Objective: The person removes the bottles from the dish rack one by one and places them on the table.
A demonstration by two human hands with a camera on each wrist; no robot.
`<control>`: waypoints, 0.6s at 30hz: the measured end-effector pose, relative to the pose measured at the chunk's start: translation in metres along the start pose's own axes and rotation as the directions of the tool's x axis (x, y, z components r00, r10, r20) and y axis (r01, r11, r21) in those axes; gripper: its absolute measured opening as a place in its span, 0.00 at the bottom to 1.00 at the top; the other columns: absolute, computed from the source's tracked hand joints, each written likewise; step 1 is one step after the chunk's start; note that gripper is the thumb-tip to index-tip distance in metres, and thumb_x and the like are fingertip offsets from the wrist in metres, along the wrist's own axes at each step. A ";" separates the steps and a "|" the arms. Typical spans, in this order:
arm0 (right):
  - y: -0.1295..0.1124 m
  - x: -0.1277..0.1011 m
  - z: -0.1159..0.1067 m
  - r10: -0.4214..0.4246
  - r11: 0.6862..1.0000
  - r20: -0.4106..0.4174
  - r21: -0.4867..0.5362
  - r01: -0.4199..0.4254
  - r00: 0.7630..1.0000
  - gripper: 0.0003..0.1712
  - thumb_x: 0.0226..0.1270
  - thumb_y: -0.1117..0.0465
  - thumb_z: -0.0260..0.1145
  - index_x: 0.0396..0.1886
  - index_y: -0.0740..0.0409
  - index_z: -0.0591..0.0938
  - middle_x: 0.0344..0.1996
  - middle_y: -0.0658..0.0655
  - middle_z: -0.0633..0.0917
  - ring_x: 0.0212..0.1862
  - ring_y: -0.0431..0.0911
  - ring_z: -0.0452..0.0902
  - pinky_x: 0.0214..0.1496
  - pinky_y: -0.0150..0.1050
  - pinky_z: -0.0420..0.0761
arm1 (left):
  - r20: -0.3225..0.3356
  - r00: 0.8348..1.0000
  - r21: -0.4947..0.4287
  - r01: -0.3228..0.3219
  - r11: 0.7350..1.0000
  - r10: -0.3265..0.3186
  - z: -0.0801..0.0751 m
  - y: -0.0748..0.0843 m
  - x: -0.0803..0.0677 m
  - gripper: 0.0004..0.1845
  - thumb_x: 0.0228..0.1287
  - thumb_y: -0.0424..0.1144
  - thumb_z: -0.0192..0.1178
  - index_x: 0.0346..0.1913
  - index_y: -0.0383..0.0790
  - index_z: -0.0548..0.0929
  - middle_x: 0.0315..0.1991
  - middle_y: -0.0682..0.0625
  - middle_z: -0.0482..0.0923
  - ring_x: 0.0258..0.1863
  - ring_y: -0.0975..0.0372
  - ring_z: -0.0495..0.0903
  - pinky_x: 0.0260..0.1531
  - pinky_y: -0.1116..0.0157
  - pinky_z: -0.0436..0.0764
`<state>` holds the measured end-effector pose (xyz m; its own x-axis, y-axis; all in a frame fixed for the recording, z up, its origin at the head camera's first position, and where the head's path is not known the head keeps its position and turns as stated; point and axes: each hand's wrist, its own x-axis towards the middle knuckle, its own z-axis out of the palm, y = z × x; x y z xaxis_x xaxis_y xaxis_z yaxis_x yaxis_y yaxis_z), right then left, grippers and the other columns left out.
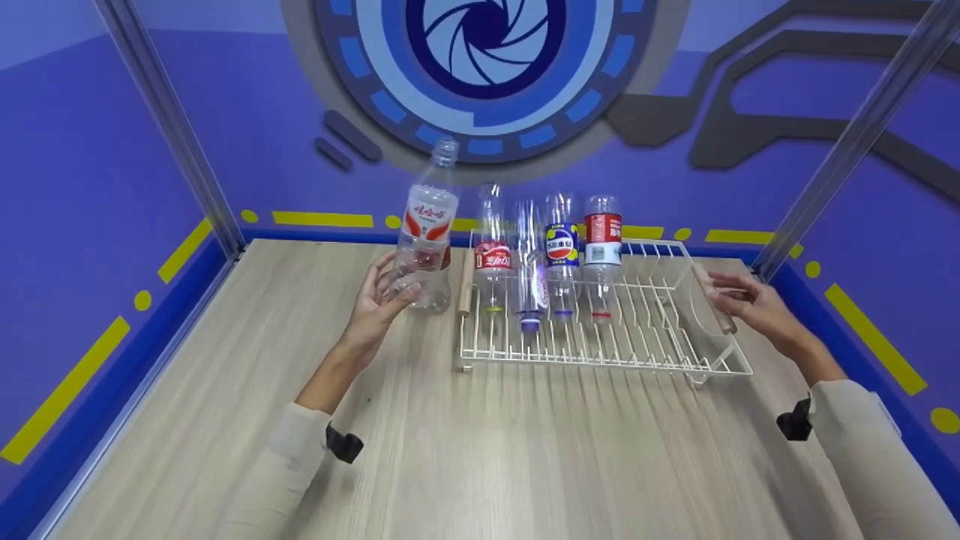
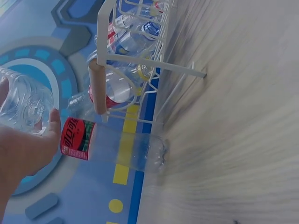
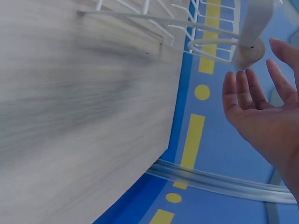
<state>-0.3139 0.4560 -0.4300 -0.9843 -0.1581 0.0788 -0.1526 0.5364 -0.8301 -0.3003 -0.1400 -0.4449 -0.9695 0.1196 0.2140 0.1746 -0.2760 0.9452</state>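
Note:
My left hand grips a clear plastic bottle with a white and red label, raised slightly tilted with its mouth up. Behind it, a red-labelled bottle stands on the table, left of a white wire dish rack. Inside the rack, bottles stand cap down: a red-labelled one, a purple-capped one, a blue-labelled one and a red-and-white-labelled one. By the rack's right wooden handle is my right hand, fingers loosely extended; contact is unclear.
The rack rests on a pale wooden table and has another wooden handle on its left. Blue and purple printed panels with metal posts enclose the table's back and sides.

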 end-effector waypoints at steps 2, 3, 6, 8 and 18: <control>0.006 -0.001 -0.001 0.019 1.000 0.033 0.016 -0.020 0.999 0.34 0.79 0.53 0.59 0.77 0.63 0.65 0.54 0.36 0.77 0.50 0.27 0.78 0.48 0.25 0.80 | -0.006 1.000 -0.005 -0.001 1.000 0.001 -0.004 -0.001 0.001 0.41 0.70 0.26 0.59 0.80 0.48 0.53 0.72 0.41 0.66 0.69 0.48 0.70 0.62 0.66 0.77; 0.009 -0.002 -0.001 0.027 0.999 0.049 0.026 -0.028 0.998 0.33 0.80 0.53 0.59 0.77 0.62 0.64 0.55 0.36 0.76 0.50 0.27 0.77 0.48 0.26 0.80 | -0.011 1.000 0.001 0.004 1.000 -0.004 -0.007 -0.002 0.001 0.43 0.70 0.26 0.60 0.81 0.50 0.52 0.72 0.41 0.65 0.69 0.49 0.70 0.62 0.66 0.77; 0.017 -0.002 -0.001 0.051 0.994 0.093 0.094 -0.059 0.994 0.32 0.81 0.54 0.57 0.78 0.57 0.63 0.54 0.35 0.76 0.50 0.28 0.77 0.48 0.27 0.80 | -0.020 1.000 0.030 0.021 0.999 -0.020 -0.015 -0.004 0.003 0.45 0.70 0.26 0.60 0.82 0.51 0.48 0.73 0.41 0.61 0.69 0.49 0.69 0.62 0.68 0.78; 0.022 -0.001 -0.001 0.054 0.983 0.110 0.167 -0.072 0.992 0.30 0.82 0.57 0.56 0.78 0.55 0.64 0.52 0.36 0.79 0.50 0.30 0.79 0.48 0.29 0.82 | -0.042 0.999 0.056 0.033 0.998 -0.030 -0.020 -0.006 0.004 0.45 0.71 0.27 0.60 0.82 0.52 0.48 0.74 0.41 0.60 0.69 0.50 0.69 0.61 0.69 0.77; 0.033 -0.004 0.004 0.012 0.896 0.160 0.436 -0.081 0.987 0.27 0.84 0.62 0.50 0.78 0.51 0.64 0.53 0.45 0.87 0.55 0.39 0.81 0.52 0.33 0.84 | -0.177 0.983 0.193 0.091 0.977 -0.057 -0.037 -0.018 0.017 0.42 0.68 0.35 0.67 0.79 0.52 0.56 0.71 0.45 0.65 0.69 0.55 0.69 0.71 0.57 0.72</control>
<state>-0.3149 0.4709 -0.4599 -0.9591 -0.2825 -0.0201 -0.0182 0.1324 -0.9910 -0.3265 -0.1680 -0.4669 -0.9930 -0.0351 0.1129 0.1153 -0.0750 0.9905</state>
